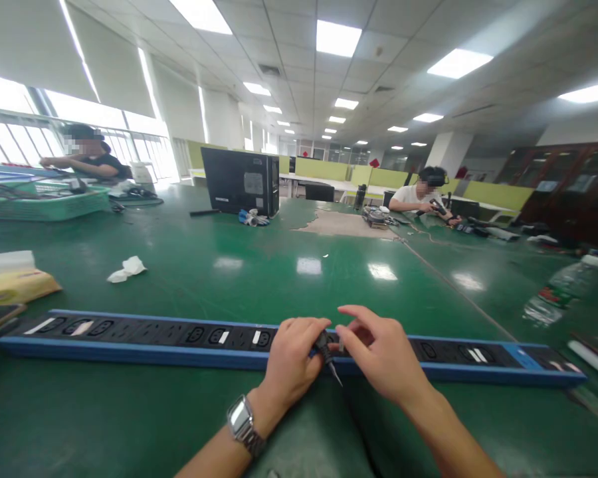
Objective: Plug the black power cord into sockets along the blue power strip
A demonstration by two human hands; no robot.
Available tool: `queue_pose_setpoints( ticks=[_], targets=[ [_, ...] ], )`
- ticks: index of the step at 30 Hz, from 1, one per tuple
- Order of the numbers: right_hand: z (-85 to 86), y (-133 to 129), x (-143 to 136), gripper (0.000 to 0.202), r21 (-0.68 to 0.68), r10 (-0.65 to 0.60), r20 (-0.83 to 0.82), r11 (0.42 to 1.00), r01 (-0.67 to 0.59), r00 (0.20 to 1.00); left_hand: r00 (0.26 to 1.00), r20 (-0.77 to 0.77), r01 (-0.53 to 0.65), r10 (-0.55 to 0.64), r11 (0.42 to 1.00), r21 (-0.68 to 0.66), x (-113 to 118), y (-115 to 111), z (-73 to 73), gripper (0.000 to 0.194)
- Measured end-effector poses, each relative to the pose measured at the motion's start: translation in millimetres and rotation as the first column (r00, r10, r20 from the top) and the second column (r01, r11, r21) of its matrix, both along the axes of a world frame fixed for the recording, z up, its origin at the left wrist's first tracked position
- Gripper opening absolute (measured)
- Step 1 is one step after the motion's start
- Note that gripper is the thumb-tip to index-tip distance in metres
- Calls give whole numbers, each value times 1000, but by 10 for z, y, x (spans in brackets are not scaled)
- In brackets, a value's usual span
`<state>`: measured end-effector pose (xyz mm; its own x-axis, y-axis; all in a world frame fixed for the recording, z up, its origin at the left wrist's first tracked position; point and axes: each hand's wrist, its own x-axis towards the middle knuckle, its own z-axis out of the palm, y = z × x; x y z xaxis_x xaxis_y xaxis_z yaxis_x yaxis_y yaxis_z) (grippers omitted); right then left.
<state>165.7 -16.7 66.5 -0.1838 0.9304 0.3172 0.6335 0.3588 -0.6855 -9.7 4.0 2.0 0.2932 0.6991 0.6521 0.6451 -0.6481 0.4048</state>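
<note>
A long blue power strip with a black face and several sockets lies across the green table in front of me. Over its middle, my left hand is closed around a dark cable plug, whose cord end points down toward me. Just to the right, my right hand has its thumb and fingers curled toward the plug. Its index finger is raised apart from the thumb, and a small greyish piece seems to sit at the thumb tip, too small to name.
Crumpled tissue and a yellow tissue pack lie at left. A plastic bottle is at right. Farther back are a black computer case, gloves and a green basket. Two people sit beyond, left and right.
</note>
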Motion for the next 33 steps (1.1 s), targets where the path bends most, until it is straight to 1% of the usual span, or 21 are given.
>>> queue_pose_setpoints(
  ticks=[1,3,5,7,9,10,12,14,17,21,23,27,30,32,33],
  targets=[
    [-51,35,33,32,77,-83,40,994,80,996,999,25,-40,40,999,16,-102,12,12,29],
    [-218,128,208,33,181,-243,137,959,217,960,988,74,-136,135,991,17,-367,46,44,38],
    [-459,216,455,38,251,-338,242,927,278,909,952,166,-254,256,967,-36,-691,87,77,41],
    [-717,262,682,41,334,-371,323,905,262,870,896,253,-351,365,931,-101,-1025,121,100,45],
    [-924,265,829,40,428,-383,353,877,216,854,857,258,-423,446,895,-142,-1311,129,103,49],
    [-994,257,870,39,472,-395,351,858,203,849,854,247,-431,458,888,-156,-1422,119,96,51],
    [-1065,241,898,36,538,-423,338,820,196,841,873,204,-414,443,894,-171,-1566,77,68,52],
    [-1072,239,888,34,566,-451,337,798,205,826,910,148,-362,387,916,-170,-1618,21,33,51],
    [-1046,251,865,34,576,-455,340,792,200,823,949,62,-296,310,940,-167,-1589,-40,4,46],
    [-1038,251,855,34,576,-458,338,792,204,822,963,-9,-267,269,951,-157,-1489,-42,27,42],
    [-1042,243,856,34,571,-464,341,793,211,818,972,-60,-233,227,961,-149,-1446,-26,39,40],
    [-1039,230,850,34,565,-465,340,796,218,817,975,-126,-199,183,971,-129,-1437,-19,31,38],
    [-1025,220,827,33,554,-468,337,800,230,817,979,-94,-194,181,969,-153,-1450,-49,39,40],
    [-1016,215,807,33,542,-475,343,805,242,811,981,7,-192,196,965,-179,-1385,-75,75,40],
    [-1014,214,799,33,538,-478,345,806,247,808,978,63,-186,201,965,-183,-1315,-87,101,40]
  ],
)
